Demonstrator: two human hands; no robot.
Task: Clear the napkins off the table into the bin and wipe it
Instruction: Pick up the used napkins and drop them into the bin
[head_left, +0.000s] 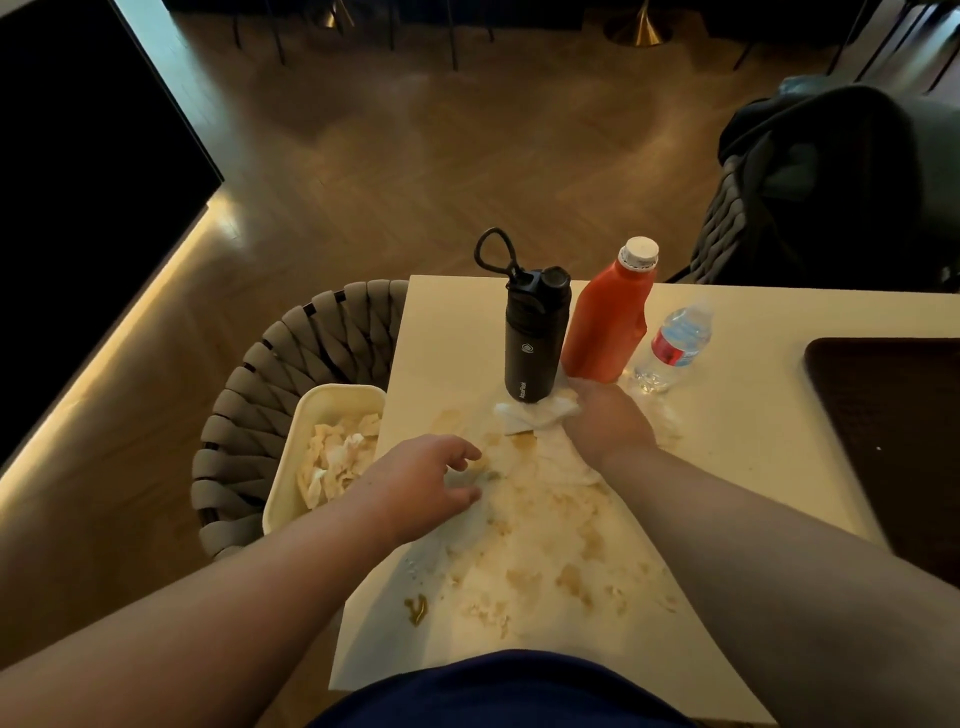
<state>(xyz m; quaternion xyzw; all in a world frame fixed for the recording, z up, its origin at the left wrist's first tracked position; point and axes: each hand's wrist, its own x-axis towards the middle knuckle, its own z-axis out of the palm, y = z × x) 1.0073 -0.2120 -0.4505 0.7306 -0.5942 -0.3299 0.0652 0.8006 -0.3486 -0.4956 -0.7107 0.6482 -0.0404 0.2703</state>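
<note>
Head view: at the far left a woven chair (291, 374) stands against the table's left edge, and the cream bin (284, 470) sits on its seat, holding crumpled napkins (337, 462). The left hand (431, 486) reaches over the left edge of the table (737, 415), its fingers and thumb curled in a claw on a wet napkin (550, 462) that lies flat and soaked near the middle. Brown smears (561, 561) cover the near half of the table, with a small green blob (416, 609) by the near left edge.

A black flask (532, 332) stands upright toward the far edge, its base on a white napkin (535, 413). The right hand (608, 421), seen from the back, is closed down on that white napkin just beside the flask; its fingertips are hidden.

A red bottle (610, 322) with a white cap stands just right of the flask, and a clear water bottle (672, 343) stands near it. A dark mat (893, 441) lies at the table's right edge. Beyond the far right corner, a dark garment (810, 171) is draped over another chair.
</note>
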